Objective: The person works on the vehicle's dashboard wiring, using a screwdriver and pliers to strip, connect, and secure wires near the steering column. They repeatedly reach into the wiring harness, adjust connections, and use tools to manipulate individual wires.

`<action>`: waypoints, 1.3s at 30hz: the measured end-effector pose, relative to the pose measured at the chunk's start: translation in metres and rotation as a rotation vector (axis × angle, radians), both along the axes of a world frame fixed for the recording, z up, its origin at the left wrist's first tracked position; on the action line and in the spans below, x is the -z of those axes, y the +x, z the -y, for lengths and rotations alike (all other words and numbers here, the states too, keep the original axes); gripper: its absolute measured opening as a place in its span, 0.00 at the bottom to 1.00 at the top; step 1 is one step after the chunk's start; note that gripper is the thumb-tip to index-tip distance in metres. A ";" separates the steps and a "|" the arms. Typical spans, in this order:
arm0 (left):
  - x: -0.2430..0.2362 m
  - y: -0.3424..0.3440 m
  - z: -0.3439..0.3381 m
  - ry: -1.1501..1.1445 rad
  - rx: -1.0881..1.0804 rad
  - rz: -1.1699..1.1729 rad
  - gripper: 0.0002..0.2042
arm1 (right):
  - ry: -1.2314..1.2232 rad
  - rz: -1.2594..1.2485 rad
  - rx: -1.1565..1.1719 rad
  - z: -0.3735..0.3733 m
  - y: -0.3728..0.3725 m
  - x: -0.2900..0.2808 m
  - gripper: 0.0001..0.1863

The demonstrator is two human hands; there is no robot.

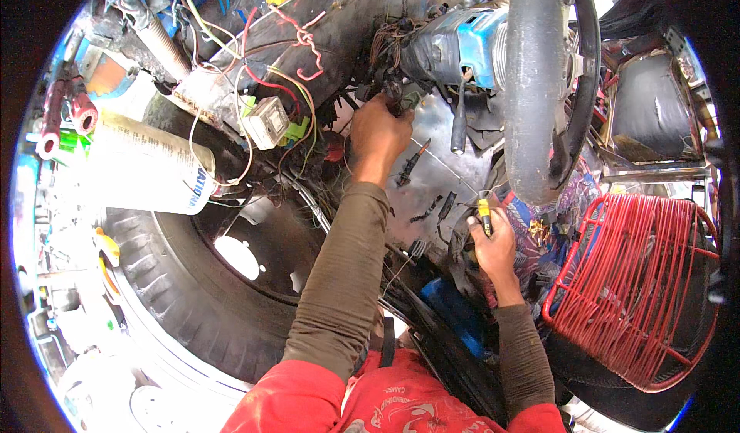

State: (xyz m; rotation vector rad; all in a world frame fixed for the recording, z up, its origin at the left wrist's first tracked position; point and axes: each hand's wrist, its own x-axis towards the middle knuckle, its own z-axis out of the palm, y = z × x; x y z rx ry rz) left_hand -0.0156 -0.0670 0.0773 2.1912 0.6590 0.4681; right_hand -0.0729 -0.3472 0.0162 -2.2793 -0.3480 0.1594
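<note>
My left hand reaches in under the steering column, beside a bundle of dark wires. Its fingers are closed around something dark that they mostly hide. Lower and to the right, my right hand grips a screwdriver by its yellow and black handle. A thin line stretches from that handle toward my left hand; whether it is the shaft or a seam I cannot tell. Between the hands, a small dark tool with an orange part and black scraps lie on a grey metal panel.
The steering wheel stands at upper right, with a black-ended lever beside the column. A red corded seat is at right. Loose wires and a white connector box hang at left, above a large tyre and a white cylinder.
</note>
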 end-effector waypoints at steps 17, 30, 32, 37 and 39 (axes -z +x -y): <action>0.024 -0.015 -0.024 -0.068 -0.054 0.154 0.15 | -0.002 -0.303 -0.324 -0.128 0.056 -0.073 0.23; 0.023 -0.019 -0.013 0.086 -0.045 0.223 0.12 | -0.013 -0.250 -0.247 -0.138 0.096 -0.050 0.25; 0.022 -0.020 -0.011 0.067 -0.051 0.233 0.12 | -0.009 -0.262 -0.277 -0.138 0.098 -0.047 0.24; 0.021 -0.022 -0.010 -0.015 -0.049 0.290 0.12 | 0.003 -0.281 -0.275 -0.140 0.097 -0.051 0.23; 0.023 -0.022 -0.012 -0.017 -0.038 0.315 0.12 | 0.009 -0.272 -0.295 -0.142 0.093 -0.054 0.24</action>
